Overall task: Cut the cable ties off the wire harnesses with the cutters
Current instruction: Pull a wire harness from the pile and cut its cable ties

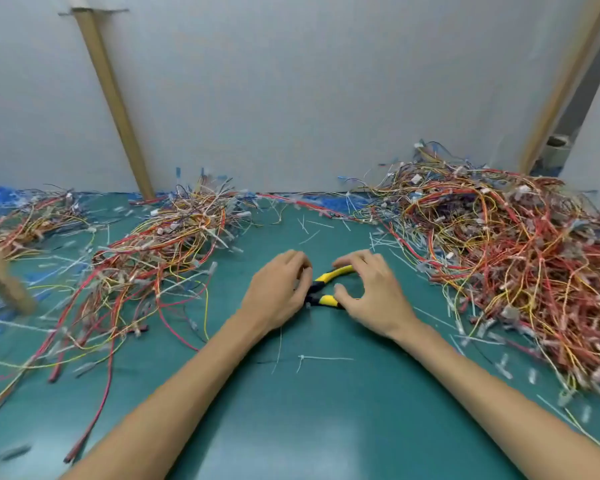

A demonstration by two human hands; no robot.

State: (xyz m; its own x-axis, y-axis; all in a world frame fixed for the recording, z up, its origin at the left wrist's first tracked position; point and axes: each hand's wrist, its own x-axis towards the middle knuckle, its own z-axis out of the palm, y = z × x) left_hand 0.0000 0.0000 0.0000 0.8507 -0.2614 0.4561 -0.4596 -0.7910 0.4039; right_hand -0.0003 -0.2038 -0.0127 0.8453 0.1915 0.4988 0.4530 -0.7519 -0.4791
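Your left hand [278, 289] covers the head of the cutters [329, 276] — the blades, and whatever its fingers pinch, cannot be told. At 3 o'clock the harness pile [506, 258] runs past the edge. At 9 o'clock the wires [32, 220] smear with blur — no single strand can be told apart.

Pale grey wall [291, 81] stood behind green counter [326, 427] w/ two cardboard strips, left [113, 98] & right [565, 81], leaning on it.

Green table [326, 427] under wire harnesses [499, 244], cable ties [321, 358]
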